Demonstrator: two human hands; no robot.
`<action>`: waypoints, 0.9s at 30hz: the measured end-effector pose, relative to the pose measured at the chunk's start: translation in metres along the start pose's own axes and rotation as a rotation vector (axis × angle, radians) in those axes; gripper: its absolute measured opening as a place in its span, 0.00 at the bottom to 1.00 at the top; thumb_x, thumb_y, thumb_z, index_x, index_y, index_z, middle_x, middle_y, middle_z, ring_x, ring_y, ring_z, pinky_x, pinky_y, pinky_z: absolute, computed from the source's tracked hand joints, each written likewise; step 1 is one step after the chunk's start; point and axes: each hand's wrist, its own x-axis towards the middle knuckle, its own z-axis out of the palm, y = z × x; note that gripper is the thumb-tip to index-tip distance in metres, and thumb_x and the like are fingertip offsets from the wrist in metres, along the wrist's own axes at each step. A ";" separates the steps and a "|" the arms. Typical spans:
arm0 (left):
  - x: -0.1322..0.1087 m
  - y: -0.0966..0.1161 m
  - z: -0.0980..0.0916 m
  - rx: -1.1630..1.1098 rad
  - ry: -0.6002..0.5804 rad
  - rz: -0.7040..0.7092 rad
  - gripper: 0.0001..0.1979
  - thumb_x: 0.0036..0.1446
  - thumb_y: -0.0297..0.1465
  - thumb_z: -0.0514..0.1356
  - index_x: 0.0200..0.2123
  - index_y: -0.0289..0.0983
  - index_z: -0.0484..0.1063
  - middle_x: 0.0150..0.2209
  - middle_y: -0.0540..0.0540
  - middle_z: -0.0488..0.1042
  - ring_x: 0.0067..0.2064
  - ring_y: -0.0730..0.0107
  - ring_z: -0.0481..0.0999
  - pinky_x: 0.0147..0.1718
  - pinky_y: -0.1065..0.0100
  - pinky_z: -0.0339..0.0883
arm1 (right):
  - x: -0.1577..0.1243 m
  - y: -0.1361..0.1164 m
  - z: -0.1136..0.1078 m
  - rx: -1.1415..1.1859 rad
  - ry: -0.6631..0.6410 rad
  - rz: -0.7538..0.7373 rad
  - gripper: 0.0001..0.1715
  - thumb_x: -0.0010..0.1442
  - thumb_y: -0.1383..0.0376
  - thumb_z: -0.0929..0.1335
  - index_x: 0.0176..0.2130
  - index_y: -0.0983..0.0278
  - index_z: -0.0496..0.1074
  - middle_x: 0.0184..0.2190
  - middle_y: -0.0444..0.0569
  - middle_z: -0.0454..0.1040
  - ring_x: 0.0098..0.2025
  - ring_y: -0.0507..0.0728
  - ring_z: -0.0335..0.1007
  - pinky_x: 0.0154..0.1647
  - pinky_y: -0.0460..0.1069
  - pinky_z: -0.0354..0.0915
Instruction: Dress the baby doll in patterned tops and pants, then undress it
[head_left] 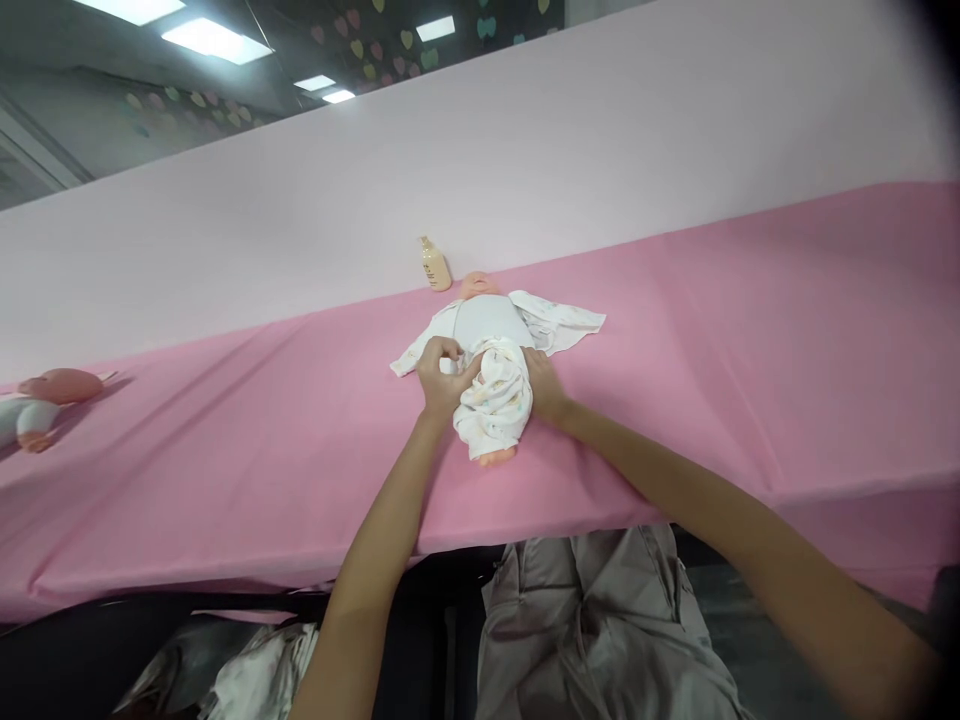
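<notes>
A baby doll (484, 325) lies on its back on the pink tablecloth (712, 330), head away from me, feet toward me. White patterned baby clothes (495, 395) are bunched around its legs, and an open white top (559, 322) spreads under its body. My left hand (442, 375) is closed on the bunched cloth at the doll's left hip. My right hand (544, 385) presses against the cloth on the other side, its fingers tucked into the fabric. One doll foot (496, 457) sticks out below the cloth.
A small cream pump bottle (435, 265) stands just beyond the doll's head by the pale pink backdrop. A second doll (52, 395) lies at the far left of the table. Crumpled cloth (255, 670) sits below the table's near edge, by my lap.
</notes>
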 end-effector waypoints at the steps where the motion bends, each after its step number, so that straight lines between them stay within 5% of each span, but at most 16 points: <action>1: -0.002 -0.001 0.000 0.070 0.063 0.075 0.14 0.45 0.37 0.65 0.20 0.40 0.62 0.25 0.49 0.67 0.33 0.67 0.69 0.37 0.64 0.64 | 0.000 0.001 0.002 0.012 0.008 0.011 0.11 0.63 0.67 0.61 0.43 0.67 0.69 0.38 0.56 0.70 0.40 0.62 0.62 0.42 0.55 0.59; 3: -0.004 -0.003 -0.001 0.151 0.062 0.213 0.15 0.46 0.37 0.65 0.17 0.40 0.62 0.23 0.47 0.68 0.32 0.65 0.69 0.37 0.61 0.64 | -0.001 0.003 0.005 0.051 0.024 0.042 0.10 0.63 0.66 0.61 0.43 0.66 0.68 0.39 0.56 0.70 0.40 0.62 0.62 0.43 0.55 0.60; 6: -0.007 -0.007 -0.002 0.156 -0.137 0.311 0.07 0.49 0.37 0.62 0.23 0.42 0.71 0.30 0.43 0.75 0.37 0.61 0.73 0.41 0.57 0.65 | -0.002 0.006 0.008 0.147 0.068 0.090 0.10 0.64 0.66 0.60 0.43 0.65 0.67 0.40 0.55 0.70 0.41 0.61 0.62 0.44 0.55 0.60; 12: -0.016 0.000 0.003 0.158 -0.393 0.242 0.07 0.46 0.32 0.62 0.32 0.43 0.77 0.40 0.41 0.77 0.47 0.55 0.74 0.50 0.56 0.62 | -0.003 0.008 0.008 0.261 0.082 0.096 0.10 0.63 0.64 0.62 0.42 0.67 0.66 0.41 0.57 0.70 0.42 0.62 0.63 0.48 0.56 0.59; 20: -0.016 0.014 0.009 0.233 -0.448 0.444 0.16 0.41 0.28 0.59 0.36 0.40 0.76 0.44 0.39 0.75 0.45 0.54 0.72 0.47 0.55 0.60 | -0.001 0.002 0.000 0.212 -0.018 0.023 0.12 0.60 0.62 0.64 0.43 0.66 0.68 0.43 0.60 0.71 0.46 0.66 0.61 0.50 0.60 0.57; 27: -0.016 0.018 0.014 0.336 -0.305 0.682 0.12 0.48 0.29 0.58 0.38 0.38 0.74 0.36 0.42 0.74 0.37 0.61 0.70 0.37 0.62 0.62 | -0.003 0.001 0.005 0.090 -0.061 -0.019 0.09 0.61 0.61 0.64 0.39 0.64 0.69 0.40 0.57 0.70 0.44 0.64 0.61 0.48 0.57 0.58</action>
